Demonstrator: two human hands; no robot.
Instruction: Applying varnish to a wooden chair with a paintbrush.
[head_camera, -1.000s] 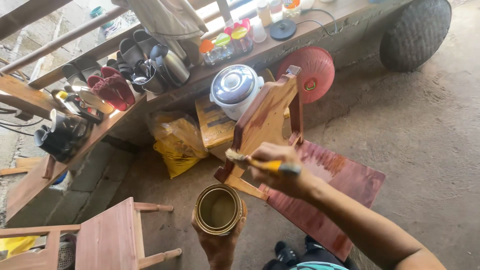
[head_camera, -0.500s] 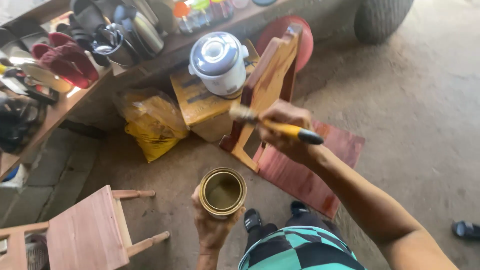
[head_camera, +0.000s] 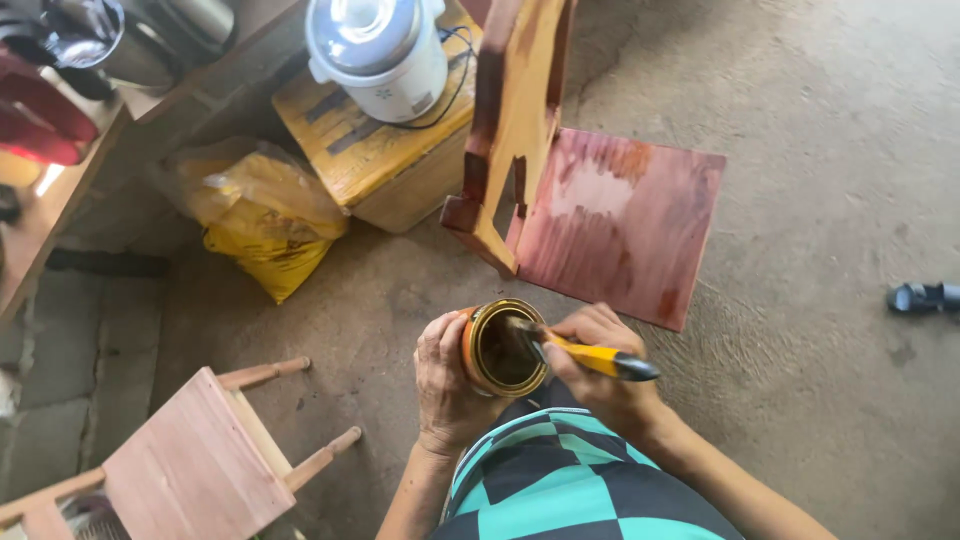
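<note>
While we hold the open tin tipped in our left hand, fingers wrapped round its side, our right hand grips the yellow-handled brush with its bristles down inside the tin — and that tilt is the first risk: the mouth leans toward our lap, so a deeper dip or a slackened grip could slop stain onto the teal-and-black checked clothing just below. An overloaded brush could also drip on the concrete floor on its way to the chair lying on its side just ahead, whose seat panel already shows streaky, uneven reddish colour. Counting what we see: one tin, one brush, one stained chair, one bare wooden stool at lower left, one white rice cooker on one yellow box, one yellow bag, one dark sandal at far right.
</note>
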